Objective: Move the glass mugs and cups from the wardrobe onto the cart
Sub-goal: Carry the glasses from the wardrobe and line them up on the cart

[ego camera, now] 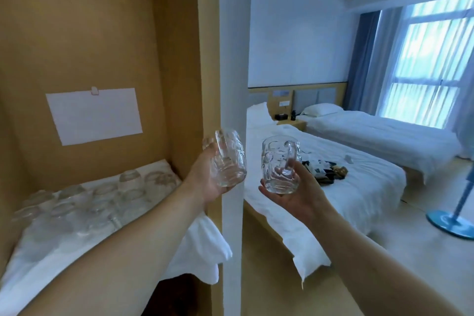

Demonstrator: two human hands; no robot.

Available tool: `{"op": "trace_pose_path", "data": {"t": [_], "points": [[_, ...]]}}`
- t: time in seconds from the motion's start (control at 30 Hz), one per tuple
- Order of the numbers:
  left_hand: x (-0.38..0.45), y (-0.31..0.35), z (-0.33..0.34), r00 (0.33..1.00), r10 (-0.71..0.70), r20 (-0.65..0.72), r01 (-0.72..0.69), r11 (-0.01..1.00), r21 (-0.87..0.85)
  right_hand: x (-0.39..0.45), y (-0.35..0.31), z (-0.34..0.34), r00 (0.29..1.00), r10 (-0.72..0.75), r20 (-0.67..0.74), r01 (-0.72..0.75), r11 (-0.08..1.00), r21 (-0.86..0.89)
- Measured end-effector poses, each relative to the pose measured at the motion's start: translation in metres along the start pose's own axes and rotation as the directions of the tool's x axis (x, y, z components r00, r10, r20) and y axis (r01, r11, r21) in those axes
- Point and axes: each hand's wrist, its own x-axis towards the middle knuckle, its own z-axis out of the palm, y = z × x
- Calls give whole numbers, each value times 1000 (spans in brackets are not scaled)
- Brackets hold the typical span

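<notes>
My left hand (205, 179) grips a dimpled glass mug (229, 159), tilted, in front of the wardrobe's right side panel. My right hand (295, 192) holds a second dimpled glass mug (279, 164) upright, with fingers round its handle and base. Both mugs hang in the air side by side, a little apart. Several more glass mugs and cups (84, 202) stand upside down on a white towel (51, 251) on the wardrobe shelf at lower left. No cart is in view.
A white wall edge (232, 213) stands between the wooden wardrobe (102, 33) and the bedroom. Two white beds (359, 187) lie to the right, the nearer one with dark items on it. A blue fan base (448, 223) stands on the floor at right.
</notes>
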Motion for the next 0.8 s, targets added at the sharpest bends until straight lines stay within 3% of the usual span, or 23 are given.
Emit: {"op": "trace_pose_path", "data": {"t": [0.4,0.67,0.8], "points": [[76,-114,115,958,-223,183,198,970,141,-68,-90,-121,970,-146,-193,138,989,-56],[144,-165,176,876,-341,340,231,917,324,-71,-129,-178,870,-287,-400,281,957,-76],[189,-186,207,785,-442,435,316,889,332,-64,-153,-200,815,-345,-466,316,938,-142]]}}
